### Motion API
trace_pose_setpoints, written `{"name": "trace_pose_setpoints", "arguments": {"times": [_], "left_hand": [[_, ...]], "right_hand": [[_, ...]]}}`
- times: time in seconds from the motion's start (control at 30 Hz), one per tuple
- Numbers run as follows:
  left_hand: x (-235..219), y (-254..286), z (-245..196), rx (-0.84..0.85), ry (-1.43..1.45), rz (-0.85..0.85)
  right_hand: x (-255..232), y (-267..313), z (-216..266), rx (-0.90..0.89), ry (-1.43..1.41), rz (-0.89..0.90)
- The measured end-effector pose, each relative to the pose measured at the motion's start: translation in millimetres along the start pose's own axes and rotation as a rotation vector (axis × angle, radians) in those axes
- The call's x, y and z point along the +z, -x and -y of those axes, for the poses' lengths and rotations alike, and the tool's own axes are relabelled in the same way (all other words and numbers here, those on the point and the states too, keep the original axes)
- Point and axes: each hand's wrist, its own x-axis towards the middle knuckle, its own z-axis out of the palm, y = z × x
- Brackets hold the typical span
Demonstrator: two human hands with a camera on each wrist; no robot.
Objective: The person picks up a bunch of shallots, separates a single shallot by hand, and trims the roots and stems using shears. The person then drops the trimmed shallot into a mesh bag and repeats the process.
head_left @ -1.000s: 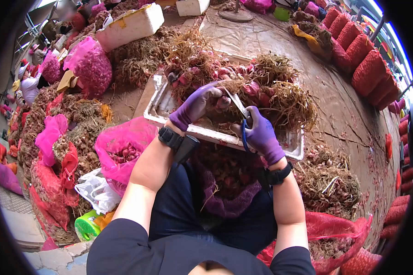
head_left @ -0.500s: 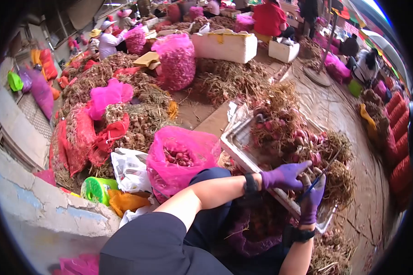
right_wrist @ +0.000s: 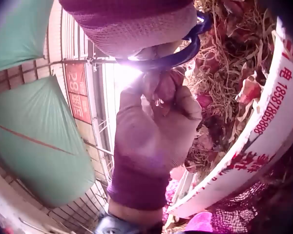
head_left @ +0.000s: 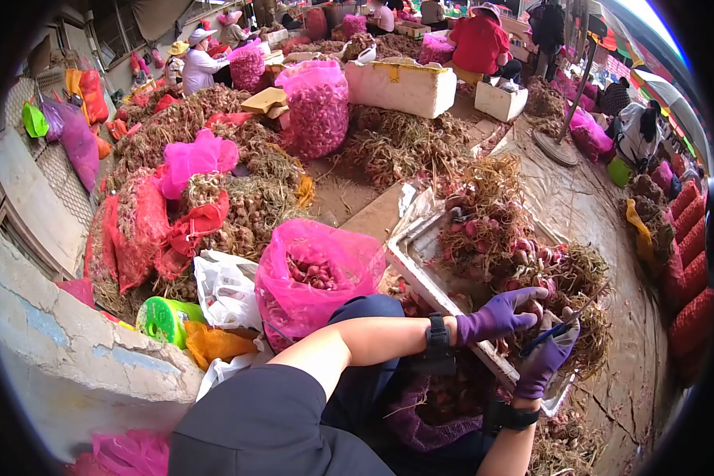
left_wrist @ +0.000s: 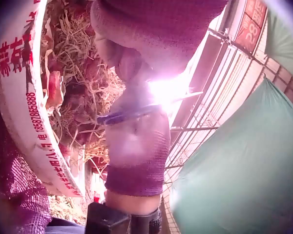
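Both hands wear purple gloves and work close together over the near edge of a white foam tray point(head_left: 440, 295). My left hand point(head_left: 500, 316) pinches a small red-skinned onion bulb point(right_wrist: 167, 90) between thumb and fingers. In my right hand point(head_left: 549, 361) are blue-handled scissors point(head_left: 544, 338), whose handle loop point(right_wrist: 178, 59) shows close beside the bulb in the right wrist view. Bright glare covers part of the blades in the left wrist view. A heap of red bulbs with dry stalks point(head_left: 484, 218) fills much of the tray.
A pink mesh bag point(head_left: 361, 270) of trimmed bulbs stands left of the tray. The purple mesh bag point(head_left: 416, 420) lies open between the legs. Further off are dry stalk piles point(head_left: 408, 147), a foam box point(head_left: 401, 86) and a person in red point(head_left: 481, 41). A cracked wall point(head_left: 63, 341) borders the left.
The head view has swung left, so the tray and hands now appear further right. The scissors' blades, pointing at the left hand's bulb a second ago, now point up and right.
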Motion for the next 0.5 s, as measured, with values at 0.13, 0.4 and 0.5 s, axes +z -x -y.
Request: {"name": "trace_pose_setpoints", "arguments": {"times": [0.13, 0.4, 0.5], "left_hand": [[-8, -7, 14, -0.014, 0.101, -0.063], [-17, -1, 0, -0.222, 0.246, 0.081], [-11, -5, -4, -0.242, 0.152, 0.034]], "right_hand": [[10, 12, 2, 0.069, -0.039, -0.016], [18, 16, 5, -0.047, -0.005, 0.074], [1, 9, -21, -0.053, 0.098, 0.129]]}}
